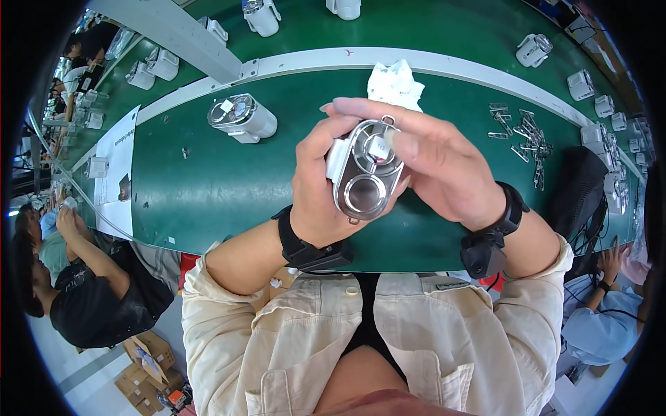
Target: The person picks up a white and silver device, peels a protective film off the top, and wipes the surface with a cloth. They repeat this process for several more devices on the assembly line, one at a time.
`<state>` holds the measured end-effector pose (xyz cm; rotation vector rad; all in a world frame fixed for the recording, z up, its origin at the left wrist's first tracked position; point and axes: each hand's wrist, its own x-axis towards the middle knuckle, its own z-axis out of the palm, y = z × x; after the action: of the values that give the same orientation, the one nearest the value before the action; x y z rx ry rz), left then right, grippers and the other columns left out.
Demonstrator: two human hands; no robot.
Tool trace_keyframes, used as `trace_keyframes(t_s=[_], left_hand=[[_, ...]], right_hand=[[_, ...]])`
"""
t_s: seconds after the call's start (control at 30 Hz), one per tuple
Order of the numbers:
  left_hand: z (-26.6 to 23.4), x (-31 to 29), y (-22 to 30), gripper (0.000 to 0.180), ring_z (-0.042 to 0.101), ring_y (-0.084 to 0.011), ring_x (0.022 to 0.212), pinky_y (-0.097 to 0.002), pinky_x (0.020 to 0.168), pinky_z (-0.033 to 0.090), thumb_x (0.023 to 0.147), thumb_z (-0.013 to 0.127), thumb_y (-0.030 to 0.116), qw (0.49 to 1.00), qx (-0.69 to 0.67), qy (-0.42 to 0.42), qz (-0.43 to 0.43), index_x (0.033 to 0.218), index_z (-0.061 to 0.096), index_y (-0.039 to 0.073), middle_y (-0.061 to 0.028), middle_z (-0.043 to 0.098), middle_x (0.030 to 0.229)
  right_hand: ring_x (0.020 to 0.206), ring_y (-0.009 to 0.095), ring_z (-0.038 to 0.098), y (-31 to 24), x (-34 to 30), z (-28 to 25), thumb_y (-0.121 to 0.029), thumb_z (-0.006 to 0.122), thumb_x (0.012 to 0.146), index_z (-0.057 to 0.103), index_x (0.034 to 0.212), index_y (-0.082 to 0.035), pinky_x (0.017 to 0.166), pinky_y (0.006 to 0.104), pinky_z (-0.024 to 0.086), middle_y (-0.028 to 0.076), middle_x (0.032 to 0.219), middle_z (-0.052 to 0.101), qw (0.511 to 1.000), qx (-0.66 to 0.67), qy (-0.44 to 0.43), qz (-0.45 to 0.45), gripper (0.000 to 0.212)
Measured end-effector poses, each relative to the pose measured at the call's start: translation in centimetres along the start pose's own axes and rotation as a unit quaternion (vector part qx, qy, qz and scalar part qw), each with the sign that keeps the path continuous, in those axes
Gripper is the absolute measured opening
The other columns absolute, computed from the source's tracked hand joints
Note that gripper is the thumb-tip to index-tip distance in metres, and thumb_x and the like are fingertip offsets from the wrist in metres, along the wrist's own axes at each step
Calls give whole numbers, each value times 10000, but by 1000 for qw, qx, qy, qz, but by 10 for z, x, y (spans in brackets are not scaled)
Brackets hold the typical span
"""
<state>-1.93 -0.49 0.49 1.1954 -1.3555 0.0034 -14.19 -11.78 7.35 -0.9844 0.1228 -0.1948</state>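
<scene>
On my green table point(208, 187) I see another white device with a metal face point(242, 118), a crumpled white cloth point(395, 83), a pile of small metal clips point(524, 135), and a white paper sheet point(118, 163) at the left.

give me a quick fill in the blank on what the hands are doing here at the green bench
1. Both hands hold a white device with a silver metal faceplate that has ____ round openings.
2. The right hand presses a small white sticker with its ____.
3. A crumpled white cloth lies on the ____ bench.
4. The loose metal clips lie to the person's ____.

Missing words: two; thumb; green; right
</scene>
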Motion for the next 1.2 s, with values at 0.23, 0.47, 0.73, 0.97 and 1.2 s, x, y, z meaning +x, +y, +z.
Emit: trace_keyframes(t_s=[0.23, 0.47, 0.73, 0.97, 1.2], left_hand=[[0, 0, 6, 815, 635, -254, 933, -332, 752, 528, 671, 871, 99, 999, -35, -14, -16, 1290, 348, 13, -183, 559, 1132], [-1, 0, 3, 819, 636, -251, 929, -330, 750, 527, 667, 872, 99, 1000, -19, -14, -10, 1290, 346, 20, -185, 552, 1145], [1, 2, -1, 853, 606, -233, 994, -329, 822, 511, 664, 872, 91, 1000, 4, -16, -9, 1308, 316, 31, -163, 518, 1168], [7, 0, -17, 870, 594, -274, 1019, -362, 860, 499, 651, 872, 105, 999, -32, 10, -36, 1312, 313, 22, -191, 463, 1234], [3, 4, -10, 977, 412, -340, 1231, -423, 934, 456, 654, 863, 169, 996, 33, -37, -70, 1391, 240, 19, -205, 357, 1337]], right_hand=[[1268, 232, 486, 7, -1, -7, -186, 494, 979, 417, 1397, 51, 1053, 347, 383, 190, 1415, 461, 985, -155, -27, -77, 487], [1261, 225, 488, 11, 1, -8, -206, 492, 983, 416, 1396, 51, 1051, 346, 383, 183, 1417, 460, 977, -192, -23, -93, 493], [1264, 241, 479, 2, 2, -1, -217, 545, 957, 414, 1405, 28, 1053, 353, 381, 171, 1431, 438, 999, -24, 7, -23, 527], [1257, 243, 474, 23, 11, -5, -171, 717, 825, 358, 1428, -10, 1042, 357, 394, 163, 1373, 477, 939, -300, 22, -165, 720], [1114, 193, 541, 4, 30, -40, -173, 798, 738, 372, 1355, -36, 965, 317, 448, 119, 1225, 545, 907, -379, 89, -159, 762]])
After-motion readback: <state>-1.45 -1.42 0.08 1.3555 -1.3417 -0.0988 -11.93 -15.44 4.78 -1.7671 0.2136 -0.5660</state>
